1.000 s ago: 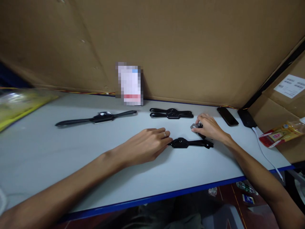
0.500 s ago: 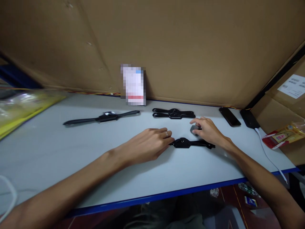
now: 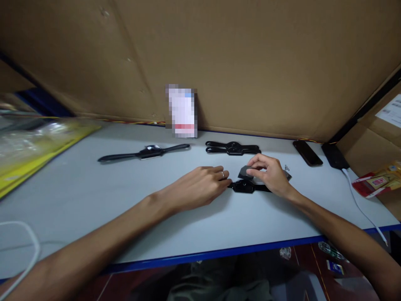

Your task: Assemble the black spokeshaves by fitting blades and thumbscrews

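A black watch band (image 3: 246, 187) lies flat in the middle of the grey-white table (image 3: 94, 196). My left hand (image 3: 200, 186), wearing a ring, rests palm down on the band's left end and presses it to the table. My right hand (image 3: 271, 173) holds a small dark grey watch body (image 3: 244, 172) by its edges, just above the round centre of the band. A small thin piece (image 3: 287, 172) sticks out behind my right hand; what it is I cannot tell.
A long black strap with a watch face (image 3: 145, 152) lies at the left, a folded pair of bands (image 3: 233, 148) behind. A blurred card (image 3: 183, 110) leans on the cardboard wall. Two dark phones (image 3: 307, 152), a white cable (image 3: 360, 202), a red packet (image 3: 376, 182) and a yellow bag (image 3: 37, 146) are nearby.
My right hand picked the grey watch body up off the table at the right and carried it left, over the band's centre. My left hand stayed on the band.
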The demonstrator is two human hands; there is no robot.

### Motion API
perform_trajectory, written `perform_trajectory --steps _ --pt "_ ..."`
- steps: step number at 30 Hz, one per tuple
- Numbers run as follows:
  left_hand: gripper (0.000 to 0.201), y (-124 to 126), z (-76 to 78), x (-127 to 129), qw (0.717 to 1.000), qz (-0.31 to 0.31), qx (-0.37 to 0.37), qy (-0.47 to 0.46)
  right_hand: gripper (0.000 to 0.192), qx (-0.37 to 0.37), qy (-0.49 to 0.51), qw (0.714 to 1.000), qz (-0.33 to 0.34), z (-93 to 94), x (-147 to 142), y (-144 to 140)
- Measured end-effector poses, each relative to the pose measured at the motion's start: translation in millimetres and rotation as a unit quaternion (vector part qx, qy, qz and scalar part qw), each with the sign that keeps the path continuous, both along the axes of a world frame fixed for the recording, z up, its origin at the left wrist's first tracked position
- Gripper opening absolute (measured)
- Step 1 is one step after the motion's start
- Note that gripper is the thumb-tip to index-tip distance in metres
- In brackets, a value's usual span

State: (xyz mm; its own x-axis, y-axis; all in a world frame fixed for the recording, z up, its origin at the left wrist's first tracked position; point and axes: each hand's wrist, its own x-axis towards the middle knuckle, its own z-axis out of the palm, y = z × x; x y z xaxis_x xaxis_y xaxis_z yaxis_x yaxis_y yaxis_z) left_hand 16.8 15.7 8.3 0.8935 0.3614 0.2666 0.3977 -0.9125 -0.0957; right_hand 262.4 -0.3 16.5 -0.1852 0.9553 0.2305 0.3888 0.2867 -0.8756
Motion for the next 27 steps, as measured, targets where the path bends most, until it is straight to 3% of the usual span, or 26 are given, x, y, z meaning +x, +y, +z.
perform_trajectory --steps 10,16,27 --pt "0.026 -2 3.7 1 0.999 0.008 0.019 0.033 0.002 -0.049 -0.077 0.995 0.03 -5.7 0 3" --pt "0.024 -1 1.1 0 1.0 0.003 -0.009 0.003 0.015 -0.055 -0.1 0.991 0.065 -4.4 6 8" --pt "0.027 -1 0.7 0 1.0 0.007 0.002 0.016 0.017 -0.06 -0.108 0.989 0.085 -8.5 11 11"
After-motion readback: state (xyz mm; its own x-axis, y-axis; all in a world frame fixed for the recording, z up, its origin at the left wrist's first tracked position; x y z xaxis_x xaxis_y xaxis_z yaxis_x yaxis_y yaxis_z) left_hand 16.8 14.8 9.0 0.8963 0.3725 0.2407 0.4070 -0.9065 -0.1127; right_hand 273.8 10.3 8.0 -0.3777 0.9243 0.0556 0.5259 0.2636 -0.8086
